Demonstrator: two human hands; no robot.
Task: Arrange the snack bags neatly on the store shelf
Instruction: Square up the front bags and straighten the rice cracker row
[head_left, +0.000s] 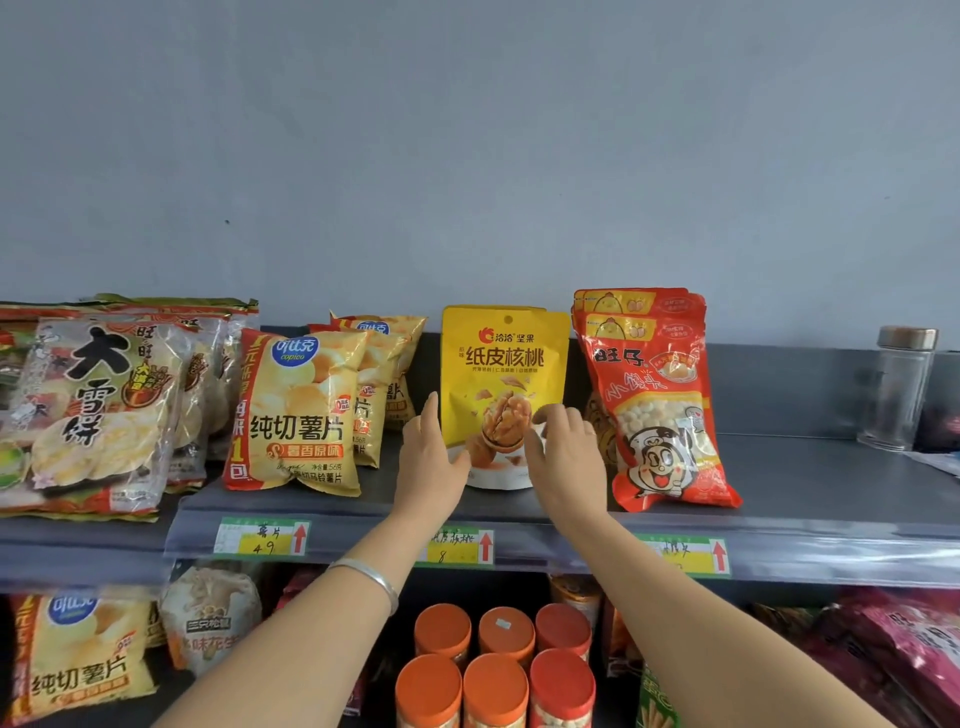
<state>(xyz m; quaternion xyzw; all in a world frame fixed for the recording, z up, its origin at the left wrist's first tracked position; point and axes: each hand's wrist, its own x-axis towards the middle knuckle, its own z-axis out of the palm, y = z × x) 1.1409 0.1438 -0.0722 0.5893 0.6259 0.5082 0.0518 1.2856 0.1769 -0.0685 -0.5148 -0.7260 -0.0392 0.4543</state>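
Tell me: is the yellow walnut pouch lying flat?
No, the yellow walnut pouch stands upright between the left hand and right hand.

Snack bags in a row on the grey shelf

A yellow walnut pouch stands upright at the middle. Just beside it on the right, red bun bags lean back, stacked one behind another. On its left, yellow chip bags stand front to back, and clear rice-cracker bags are at the far left.
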